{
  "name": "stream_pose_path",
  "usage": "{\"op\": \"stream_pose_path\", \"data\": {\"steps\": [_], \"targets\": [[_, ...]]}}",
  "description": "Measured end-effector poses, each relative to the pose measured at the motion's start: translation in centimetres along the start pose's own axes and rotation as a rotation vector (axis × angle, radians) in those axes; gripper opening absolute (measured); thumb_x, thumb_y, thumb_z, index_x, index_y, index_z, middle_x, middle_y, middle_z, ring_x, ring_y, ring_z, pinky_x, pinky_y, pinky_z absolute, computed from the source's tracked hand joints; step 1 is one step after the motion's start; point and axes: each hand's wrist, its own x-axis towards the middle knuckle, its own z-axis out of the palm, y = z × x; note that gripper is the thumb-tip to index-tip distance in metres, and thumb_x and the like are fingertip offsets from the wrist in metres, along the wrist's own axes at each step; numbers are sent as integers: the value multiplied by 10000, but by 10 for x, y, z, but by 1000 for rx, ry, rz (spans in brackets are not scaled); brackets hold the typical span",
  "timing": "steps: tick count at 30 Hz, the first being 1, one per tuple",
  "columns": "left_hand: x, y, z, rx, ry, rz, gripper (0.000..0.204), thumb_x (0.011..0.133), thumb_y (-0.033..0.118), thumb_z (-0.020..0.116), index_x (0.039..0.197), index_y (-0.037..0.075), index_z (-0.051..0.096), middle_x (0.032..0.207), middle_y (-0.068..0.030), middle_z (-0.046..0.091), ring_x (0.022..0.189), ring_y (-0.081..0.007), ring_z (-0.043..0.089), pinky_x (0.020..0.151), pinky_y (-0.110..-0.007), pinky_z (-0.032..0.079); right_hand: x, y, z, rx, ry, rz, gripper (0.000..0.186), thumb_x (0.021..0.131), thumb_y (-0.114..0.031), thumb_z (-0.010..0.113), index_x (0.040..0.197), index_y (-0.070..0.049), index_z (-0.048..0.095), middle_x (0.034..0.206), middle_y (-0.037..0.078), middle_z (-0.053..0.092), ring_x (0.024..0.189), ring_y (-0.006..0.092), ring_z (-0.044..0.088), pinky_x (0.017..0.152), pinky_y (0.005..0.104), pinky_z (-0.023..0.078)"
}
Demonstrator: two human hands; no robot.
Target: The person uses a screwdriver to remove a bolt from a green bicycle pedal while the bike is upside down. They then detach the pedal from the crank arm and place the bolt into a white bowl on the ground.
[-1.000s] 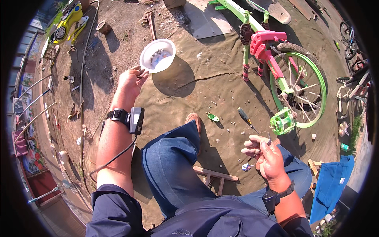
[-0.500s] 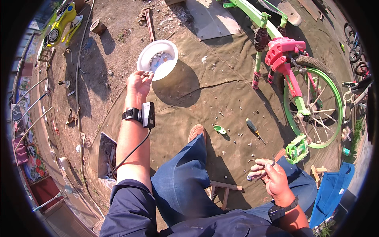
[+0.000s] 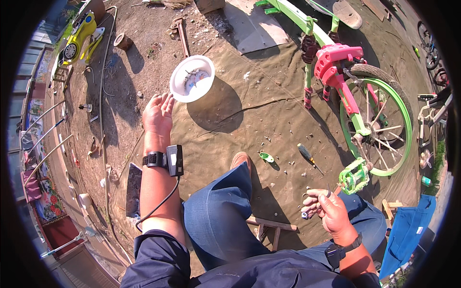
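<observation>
My left hand is beside the near left rim of a white plastic basin, palm turned up. Its fingers stretch loosely with nothing visible in them. Small dark bits and colored scraps lie in the basin. My right hand is at the lower right, its fingers closed in front of my knee. A small metal piece shows at its fingers; its exact kind is too small to make out. Just above that hand is a green pedal on an upside-down or tipped green and pink bicycle.
On the brown ground sheet lie a screwdriver, a small green part and scattered small bits. A rusty pipe wrench is beyond the basin. A wooden stool is under me. A yellow toy car is at the far left.
My left hand has drawn back to the left from the basin's rim, and its fingers have loosened from a pinch. My right hand remains nearly in place. The view has shifted slightly.
</observation>
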Motion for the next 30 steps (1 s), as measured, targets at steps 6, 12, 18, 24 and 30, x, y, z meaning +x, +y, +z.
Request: {"op": "stream_pose_path", "data": {"steps": [6, 12, 18, 24, 30], "targets": [[-79, 32, 73, 191, -274, 56, 424, 962, 72, 463, 1354, -44, 352, 1269, -268, 545, 1136, -359, 600, 914, -415, 530, -35, -33, -34, -134, -98, -69, 376, 1004, -259, 514, 1187, 55, 609, 887, 84, 667, 659, 99, 599, 592, 200, 460], [-202, 16, 158, 465, -751, -48, 334, 986, 128, 517, 1294, 1, 506, 1218, -155, 619, 1069, -224, 646, 870, -307, 516, -72, -80, -89, -287, -120, -404, 313, 938, -226, 643, 1123, 24, 670, 818, 39, 663, 614, 61, 567, 578, 197, 456], [-322, -73, 207, 870, -1161, -197, 679, 892, 245, 718, 1416, -16, 375, 1350, -189, 513, 1246, -250, 512, 979, -359, 472, -90, -105, -167, -29, 494, -745, 227, 918, -165, 675, 1102, -33, 656, 792, -28, 590, 612, 27, 489, 569, 181, 375], [-357, -139, 214, 1134, -1241, -59, 958, 768, 402, 822, 1430, -58, 304, 1317, -269, 523, 1217, -310, 543, 1000, -384, 458, -61, -99, -209, -778, 741, -783, 563, 754, -283, 831, 1164, 34, 615, 1045, 140, 638, 996, 202, 610, 875, 331, 477], [-355, -146, 218, 1028, -1231, -254, 874, 780, 325, 826, 1396, -79, 357, 1277, -210, 560, 1178, -240, 555, 1002, -358, 450, -49, -95, -229, -533, 516, -733, 436, 860, -294, 739, 1113, 44, 629, 822, 84, 666, 815, 166, 635, 785, 305, 491]]}}
